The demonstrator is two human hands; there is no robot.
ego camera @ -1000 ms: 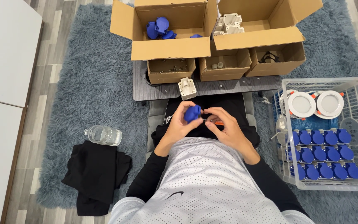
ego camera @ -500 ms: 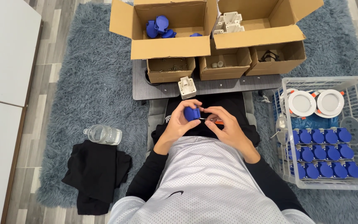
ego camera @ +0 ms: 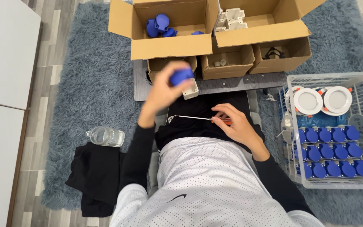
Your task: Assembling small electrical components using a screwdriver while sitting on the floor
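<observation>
1. Left hand (ego camera: 164,90) raised over the grey board (ego camera: 232,83), fingers closed around a blue cap part (ego camera: 182,77); motion-blurred.
2. Right hand (ego camera: 236,124) low over the lap, fingers pinched on a screwdriver (ego camera: 198,118) with orange handle, shaft pointing left.
3. White socket box (ego camera: 191,88) just beside the blue part, on the board.
4. Surface: shaggy grey-blue rug (ego camera: 93,84) on wood floor; cardboard boxes (ego camera: 169,29) ahead, wire basket (ego camera: 358,126) of blue caps to the right.

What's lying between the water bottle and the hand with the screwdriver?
In the head view, the left forearm crosses the stretch between the water bottle and the right hand holding the screwdriver, over the dark-clothed lap.
</observation>
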